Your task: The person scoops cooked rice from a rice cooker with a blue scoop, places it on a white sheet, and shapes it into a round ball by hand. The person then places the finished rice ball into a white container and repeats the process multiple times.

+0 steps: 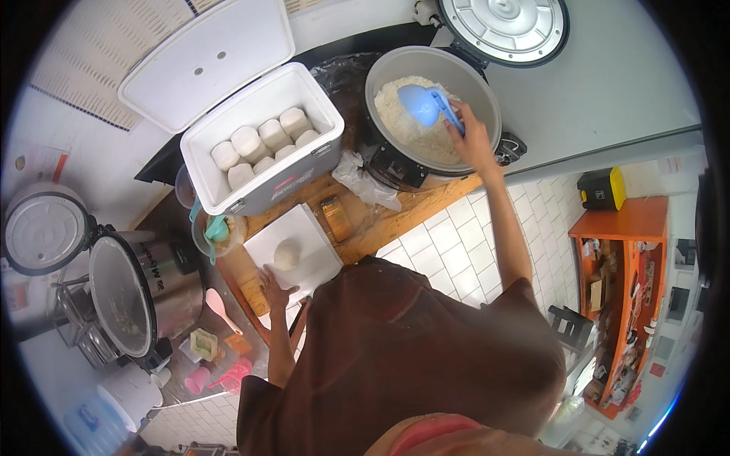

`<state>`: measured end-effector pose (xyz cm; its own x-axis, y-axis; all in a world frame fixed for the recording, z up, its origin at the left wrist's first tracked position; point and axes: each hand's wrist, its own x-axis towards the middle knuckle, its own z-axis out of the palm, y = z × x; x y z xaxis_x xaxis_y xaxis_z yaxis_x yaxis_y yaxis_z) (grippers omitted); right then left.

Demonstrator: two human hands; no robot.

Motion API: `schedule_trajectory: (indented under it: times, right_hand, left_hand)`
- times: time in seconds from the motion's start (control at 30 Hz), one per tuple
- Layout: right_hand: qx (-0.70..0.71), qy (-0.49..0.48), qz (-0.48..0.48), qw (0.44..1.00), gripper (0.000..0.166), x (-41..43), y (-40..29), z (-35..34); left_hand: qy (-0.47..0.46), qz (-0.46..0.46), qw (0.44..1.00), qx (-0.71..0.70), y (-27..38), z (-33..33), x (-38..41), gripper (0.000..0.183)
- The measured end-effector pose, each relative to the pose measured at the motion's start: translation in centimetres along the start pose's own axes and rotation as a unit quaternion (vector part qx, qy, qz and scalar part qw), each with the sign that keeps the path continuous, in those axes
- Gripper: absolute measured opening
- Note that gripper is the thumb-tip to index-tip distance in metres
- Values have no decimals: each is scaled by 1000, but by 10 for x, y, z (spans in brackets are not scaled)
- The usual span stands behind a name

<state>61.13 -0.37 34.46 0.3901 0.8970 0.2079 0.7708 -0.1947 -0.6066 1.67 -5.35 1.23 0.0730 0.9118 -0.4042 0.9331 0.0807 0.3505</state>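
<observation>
My right hand grips the handle of a blue plastic scoop over the white rice in a large open rice cooker. The scoop's rounded back faces up, so I cannot see into its bowl. On the wooden table, a domed mound of rice sits on a stack of white wrapping paper. Fingers apart, my left hand rests at the near left edge of that paper and holds nothing. A grey cooler box with its lid raised contains several white paper-wrapped packets.
Beside the paper lie a phone-like brown object and a clear plastic bag. A plastic tub with teal scoops stands left of the paper. Farther left are a second rice cooker, a pink rice paddle and pink cups.
</observation>
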Motion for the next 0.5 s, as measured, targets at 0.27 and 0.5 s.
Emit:
schedule_trajectory:
  times: [0.27,0.5]
  right_hand:
    - [-323,-222,-1,920,31,105,149,-11]
    - [-408,-309,-26,859,28,132,162,14]
  left_hand:
    - [71,-18,993,-89,-8,34,-20,125]
    - [224,-77,967,-100,11,83,-67,93]
